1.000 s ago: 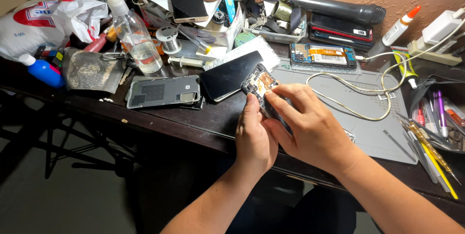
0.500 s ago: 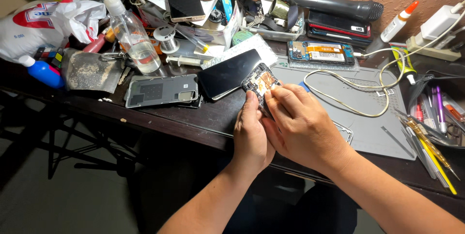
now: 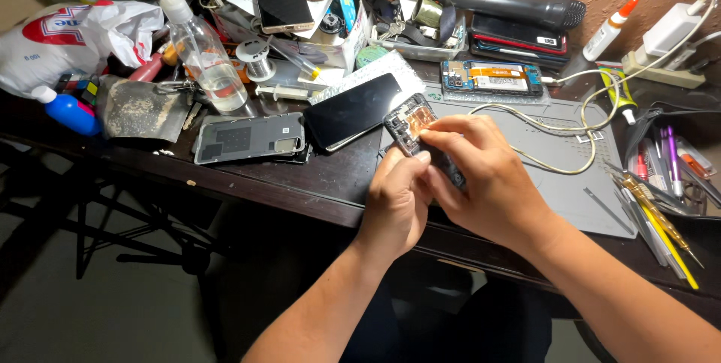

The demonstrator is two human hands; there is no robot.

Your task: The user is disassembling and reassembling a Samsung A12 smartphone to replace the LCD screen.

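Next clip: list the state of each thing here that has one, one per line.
Opened phone: back off, circuitry exposed, held in both hands.
Left hand: gripping the phone.
Right hand: fingertips on the phone.
Back cover: detached, lying flat.
Second phone: opened, lying flat.

It was a phone-repair workbench: around the grey work mat (image 3: 559, 160) lay an opened phone (image 3: 492, 77), a detached back cover (image 3: 249, 138), a loose screen (image 3: 353, 110), hand tools (image 3: 661, 213) and a solder spool (image 3: 260, 60).

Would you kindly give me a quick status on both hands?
Left hand and right hand both gripping opened phone. Held above desk edge. Nothing in the way.
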